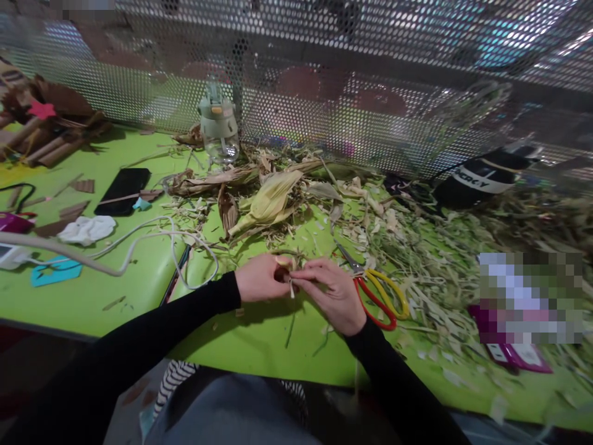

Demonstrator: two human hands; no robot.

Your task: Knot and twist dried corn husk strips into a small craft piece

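Observation:
Both hands meet above the green table just in front of me. My left hand point(260, 279) is curled, thumb and fingers closed around a thin plant strip. The fingertips of my right hand point(334, 295) pinch the same pale plant strip point(292, 290), whose short end hangs between the hands. How the strip runs inside the fingers is hidden. Beyond my hands lies a yellowish corn husk point(271, 201), its stalk end pointing down and left. Open-bladed or shut I cannot tell, but scissors with one red and one yellow handle point(386, 293) lie right of my right hand.
Shredded husk point(417, 259) covers the right side. A clear bottle point(220, 133) stands by the perforated metal screen point(296, 93); a black bottle point(482, 179) lies right. Left are a phone point(123, 191), white cable point(125, 266), and crumpled tissue point(88, 229). A purple packet point(523, 355) sits right.

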